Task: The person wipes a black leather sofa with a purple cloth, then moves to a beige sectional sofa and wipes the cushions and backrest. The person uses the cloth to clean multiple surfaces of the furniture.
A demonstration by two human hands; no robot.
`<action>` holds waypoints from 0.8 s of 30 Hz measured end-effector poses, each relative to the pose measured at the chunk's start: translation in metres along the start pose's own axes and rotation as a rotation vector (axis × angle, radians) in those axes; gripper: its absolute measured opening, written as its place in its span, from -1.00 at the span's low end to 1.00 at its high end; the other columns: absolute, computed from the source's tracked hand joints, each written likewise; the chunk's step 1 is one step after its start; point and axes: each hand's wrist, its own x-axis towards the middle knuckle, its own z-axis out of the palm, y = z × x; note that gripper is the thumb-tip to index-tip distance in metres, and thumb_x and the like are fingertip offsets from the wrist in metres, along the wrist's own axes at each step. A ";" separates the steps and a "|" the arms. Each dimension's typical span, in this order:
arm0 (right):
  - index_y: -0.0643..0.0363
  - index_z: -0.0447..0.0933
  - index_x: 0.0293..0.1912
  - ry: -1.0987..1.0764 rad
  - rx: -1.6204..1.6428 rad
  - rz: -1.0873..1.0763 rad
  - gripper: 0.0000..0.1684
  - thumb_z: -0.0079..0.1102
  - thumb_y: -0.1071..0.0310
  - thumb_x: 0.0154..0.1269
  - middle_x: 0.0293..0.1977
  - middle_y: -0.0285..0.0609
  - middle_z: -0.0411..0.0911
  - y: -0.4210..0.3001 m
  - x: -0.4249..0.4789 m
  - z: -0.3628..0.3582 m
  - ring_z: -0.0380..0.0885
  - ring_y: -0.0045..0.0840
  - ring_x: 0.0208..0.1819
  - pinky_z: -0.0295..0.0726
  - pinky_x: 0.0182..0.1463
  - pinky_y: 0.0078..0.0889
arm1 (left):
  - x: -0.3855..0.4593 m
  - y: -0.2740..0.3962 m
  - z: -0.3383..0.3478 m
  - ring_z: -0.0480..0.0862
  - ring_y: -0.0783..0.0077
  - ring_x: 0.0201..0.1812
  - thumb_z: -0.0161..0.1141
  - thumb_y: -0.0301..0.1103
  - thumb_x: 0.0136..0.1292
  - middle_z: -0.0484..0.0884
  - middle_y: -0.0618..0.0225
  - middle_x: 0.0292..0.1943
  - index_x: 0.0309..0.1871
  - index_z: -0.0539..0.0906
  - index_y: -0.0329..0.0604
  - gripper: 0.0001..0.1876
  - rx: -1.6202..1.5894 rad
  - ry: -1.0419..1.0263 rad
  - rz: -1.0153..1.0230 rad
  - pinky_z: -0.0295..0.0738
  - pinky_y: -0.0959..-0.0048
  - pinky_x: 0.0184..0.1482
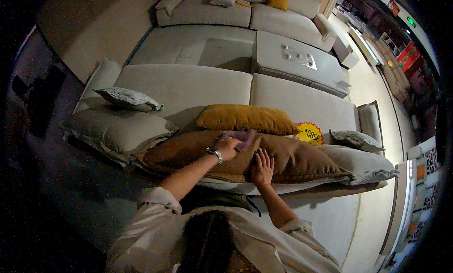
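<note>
My left hand [228, 148], with a metal-banded watch at the wrist, grips a purple cloth [244, 138] against the upper part of a long brown back cushion [300, 158]. My right hand [263, 166] lies with fingers spread on the same cushion, just right of the cloth, and holds nothing. Beyond the brown cushion, a mustard-yellow pillow [247, 118] rests on the light fabric sofa [184, 81]. A yellow starburst price sign [309, 133] with a red edge stands right of that pillow.
Grey cushions [120, 129] and patterned pillows [129, 98] lie at both sofa ends. Past the seat stands a light low table [300, 65] with small objects on it. Another light sofa [208, 12] is at the back. A pale walkway [378, 131] runs along the right.
</note>
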 end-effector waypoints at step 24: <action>-0.03 0.29 0.21 -0.130 0.067 0.105 -0.52 -0.06 0.23 0.29 0.27 -0.30 0.21 -0.004 0.012 -0.023 0.04 -0.35 0.36 -0.16 0.39 0.00 | -0.247 -0.032 -0.132 0.56 0.33 0.01 -0.07 -0.71 0.01 0.61 0.25 -0.05 -0.16 0.64 -0.20 -0.63 -0.141 0.618 -0.035 0.42 0.30 0.07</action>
